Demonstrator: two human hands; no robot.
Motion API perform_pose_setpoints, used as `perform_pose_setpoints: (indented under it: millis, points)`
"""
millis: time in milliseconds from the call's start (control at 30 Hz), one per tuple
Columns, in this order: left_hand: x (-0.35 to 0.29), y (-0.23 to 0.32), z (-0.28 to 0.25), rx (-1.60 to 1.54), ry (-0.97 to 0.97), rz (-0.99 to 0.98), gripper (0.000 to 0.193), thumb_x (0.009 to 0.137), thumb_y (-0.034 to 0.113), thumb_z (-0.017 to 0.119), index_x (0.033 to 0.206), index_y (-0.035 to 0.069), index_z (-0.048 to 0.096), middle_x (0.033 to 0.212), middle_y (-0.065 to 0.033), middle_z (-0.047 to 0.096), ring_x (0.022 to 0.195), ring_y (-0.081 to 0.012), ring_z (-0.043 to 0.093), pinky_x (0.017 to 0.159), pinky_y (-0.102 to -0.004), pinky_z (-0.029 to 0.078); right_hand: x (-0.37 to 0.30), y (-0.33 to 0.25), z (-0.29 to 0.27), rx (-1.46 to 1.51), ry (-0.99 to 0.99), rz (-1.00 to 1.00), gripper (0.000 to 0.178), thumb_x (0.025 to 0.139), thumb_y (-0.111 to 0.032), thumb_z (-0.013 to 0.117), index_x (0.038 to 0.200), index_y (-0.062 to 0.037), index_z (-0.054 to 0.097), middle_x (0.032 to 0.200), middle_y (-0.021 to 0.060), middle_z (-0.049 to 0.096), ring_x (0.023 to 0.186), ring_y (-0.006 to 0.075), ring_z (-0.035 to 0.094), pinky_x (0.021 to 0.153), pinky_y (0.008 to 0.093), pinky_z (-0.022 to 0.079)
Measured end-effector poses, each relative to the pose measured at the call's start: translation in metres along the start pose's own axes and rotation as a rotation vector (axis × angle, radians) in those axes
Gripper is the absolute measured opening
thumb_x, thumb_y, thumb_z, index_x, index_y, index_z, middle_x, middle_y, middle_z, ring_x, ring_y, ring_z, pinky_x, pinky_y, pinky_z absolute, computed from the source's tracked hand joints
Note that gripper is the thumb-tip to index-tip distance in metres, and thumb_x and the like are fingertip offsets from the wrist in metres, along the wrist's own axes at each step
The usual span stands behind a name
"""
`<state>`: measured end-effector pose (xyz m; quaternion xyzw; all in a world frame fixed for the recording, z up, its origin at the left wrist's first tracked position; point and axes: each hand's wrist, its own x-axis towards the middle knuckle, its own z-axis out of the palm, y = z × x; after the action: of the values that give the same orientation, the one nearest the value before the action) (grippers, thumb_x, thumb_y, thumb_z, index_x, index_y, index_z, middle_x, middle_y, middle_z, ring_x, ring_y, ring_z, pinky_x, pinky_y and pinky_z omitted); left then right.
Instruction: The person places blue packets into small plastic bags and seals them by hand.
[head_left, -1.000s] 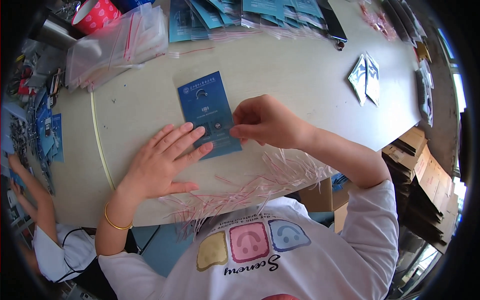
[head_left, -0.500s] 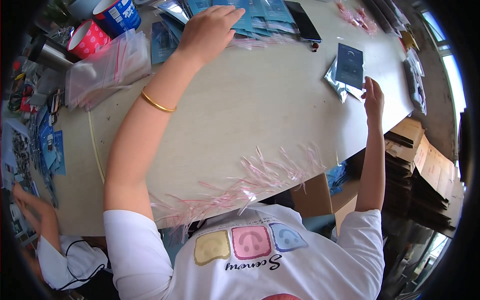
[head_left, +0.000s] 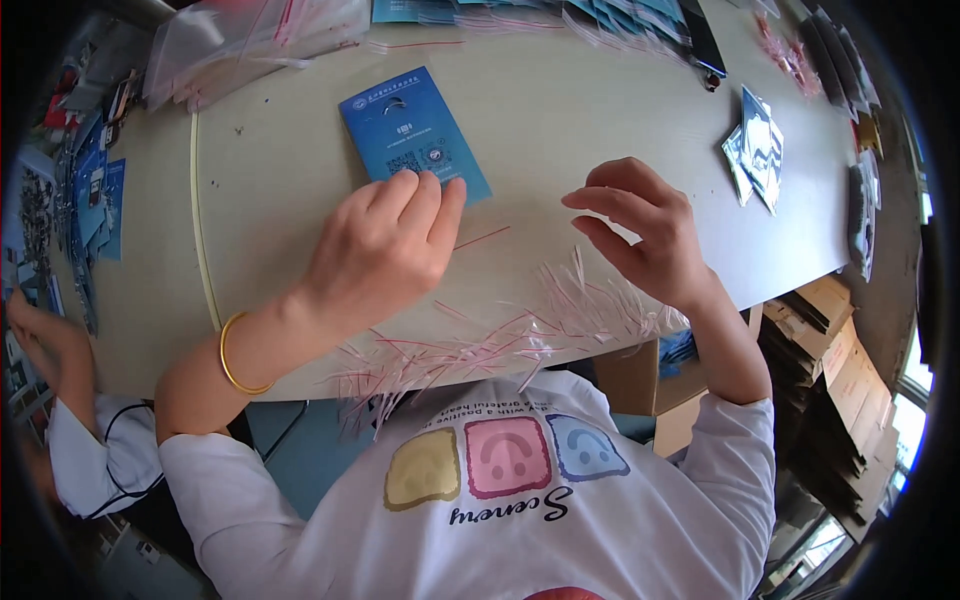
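My left hand (head_left: 395, 230) has its fingers closed on the near end of a blue printed card packet (head_left: 415, 130), which has a hanging hole at its top. The packet is tilted slightly over the table. A thin red line (head_left: 483, 238) shows just beside my left fingertips. To the right, my right hand (head_left: 645, 228) is in the air with thumb and fingers apart, holding nothing. Below both hands, a heap of clear strips with red lines (head_left: 480, 345) lies along the table's near edge. Shiny packets (head_left: 757, 150) lie at the right of the table.
Clear zip bags (head_left: 250, 45) lie at the far left. Several blue packets (head_left: 620, 20) are piled at the far edge beside a black phone (head_left: 703, 40). Cardboard boxes (head_left: 835, 350) stand right of the table. Another person's arm (head_left: 45, 345) shows at the left.
My left hand has come back from the far pile with a blue card packet. My right hand has let go of a packet at the right and moved in toward the middle.
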<state>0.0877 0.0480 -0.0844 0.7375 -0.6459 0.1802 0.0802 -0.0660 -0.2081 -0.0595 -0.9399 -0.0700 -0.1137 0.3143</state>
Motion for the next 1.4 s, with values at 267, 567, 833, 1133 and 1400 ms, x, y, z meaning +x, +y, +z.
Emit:
perform_pose_setpoints:
  millis: [267, 567, 833, 1133, 1400]
  points:
    - [-0.013, -0.024, 0.022, -0.405, -0.113, -0.021, 0.048, 0.090, 0.017, 0.069, 0.139, 0.017, 0.064, 0.153, -0.0069, 0.050, 0.144, -0.0290, 0.043, 0.120, -0.0470, 0.035, 0.040, -0.011, 0.046, 0.155, -0.218, -0.030, 0.023, 0.080, -0.002, 0.081, 0.102, -0.0068, 0.074, 0.100, 0.0115, 0.065, 0.087, 0.0292, 0.069, 0.074, 0.0369, 0.057]
    - [-0.006, -0.026, 0.021, -0.438, -0.187, 0.010, 0.052, 0.094, 0.020, 0.064, 0.145, 0.022, 0.059, 0.156, -0.0072, 0.046, 0.146, -0.0306, 0.039, 0.121, -0.0487, 0.031, 0.027, -0.025, 0.054, -0.284, -0.206, -0.134, 0.015, 0.083, -0.010, 0.075, 0.089, -0.0058, 0.062, 0.089, 0.0065, 0.059, 0.077, 0.0233, 0.065, 0.061, 0.0371, 0.053]
    - [-0.004, -0.026, 0.011, -0.372, -0.278, -0.003, 0.054, 0.093, 0.013, 0.060, 0.147, 0.022, 0.058, 0.157, -0.0068, 0.046, 0.147, -0.0296, 0.039, 0.123, -0.0489, 0.028, -0.049, -0.065, -0.050, 0.450, -0.084, 0.028, 0.006, 0.086, 0.000, 0.069, 0.090, -0.0006, 0.065, 0.088, 0.0067, 0.061, 0.067, 0.0148, 0.058, 0.054, 0.0295, 0.046]
    - [0.011, -0.024, 0.008, -0.350, -0.294, 0.037, 0.056, 0.094, 0.011, 0.055, 0.149, 0.018, 0.055, 0.159, -0.0092, 0.044, 0.149, -0.0314, 0.037, 0.124, -0.0499, 0.025, -0.181, -0.008, -0.050, -0.153, 0.189, 0.807, 0.011, 0.081, -0.005, 0.076, 0.087, -0.0023, 0.067, 0.079, 0.0043, 0.061, 0.065, 0.0136, 0.058, 0.059, 0.0257, 0.045]
    - [0.007, -0.026, 0.001, -0.340, -0.176, 0.028, 0.056, 0.087, 0.012, 0.069, 0.142, 0.015, 0.059, 0.149, -0.0093, 0.052, 0.142, -0.0309, 0.045, 0.121, -0.0491, 0.033, -0.134, -0.001, -0.069, -0.010, 0.610, 0.773, 0.022, 0.082, -0.002, 0.080, 0.088, -0.0061, 0.060, 0.072, -0.0049, 0.043, 0.063, 0.0037, 0.031, 0.055, 0.0201, 0.028]
